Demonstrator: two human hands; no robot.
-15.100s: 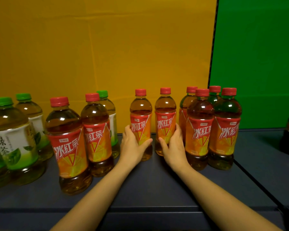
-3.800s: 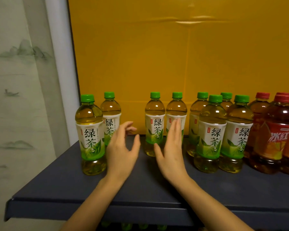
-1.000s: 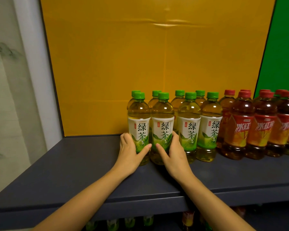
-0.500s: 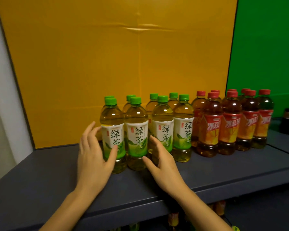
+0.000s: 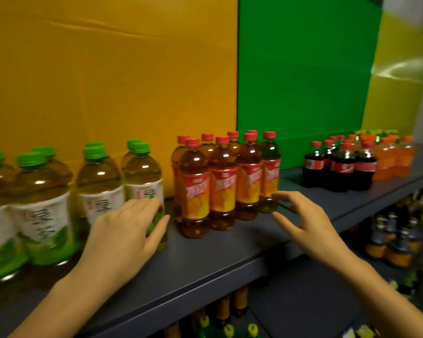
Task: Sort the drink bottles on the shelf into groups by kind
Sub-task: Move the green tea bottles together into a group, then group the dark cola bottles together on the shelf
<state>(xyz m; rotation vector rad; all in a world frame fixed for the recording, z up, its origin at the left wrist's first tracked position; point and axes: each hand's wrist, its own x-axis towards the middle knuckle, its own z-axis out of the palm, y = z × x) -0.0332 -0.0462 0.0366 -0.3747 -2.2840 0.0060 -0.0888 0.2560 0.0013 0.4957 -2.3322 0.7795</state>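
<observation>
Two bare hands work at the front edge of a dark grey shelf [image 5: 230, 252] where drink bottles stand upright in groups by kind. Toward the shelf's left end, the green-capped tea bottles [image 5: 98, 186], with white-and-green labels, stand in a close cluster. Beside them, around the middle of the shelf, the red-capped tea bottles [image 5: 221, 189], with red-and-orange labels, are packed in two rows, with a narrow gap between the two groups.

The left hand [image 5: 130, 230] is laid over the lower label of the end green-capped bottle [image 5: 143, 176], the one nearest that gap. Its fingers are straight and slightly apart, its thumb is spread toward the gap, and it grasps nothing.

The right hand [image 5: 303, 220] is held just beside the right front corner of the red-capped group, its fingers apart and gently bent, holding nothing. Its index fingertip reaches the foot of the end red-capped bottle [image 5: 270, 176], though blur leaves it unclear whether the two touch.

Farther toward the shelf's right end, well apart from the tea, stand dark cola bottles [image 5: 342, 167] with red caps, and just beyond them orange drink bottles [image 5: 386, 162]. Behind the shelf rise a yellow panel [image 5: 108, 81] and a green panel [image 5: 303, 81]. More bottles show dimly on a lower shelf [image 5: 303, 289] beneath the front edge.
</observation>
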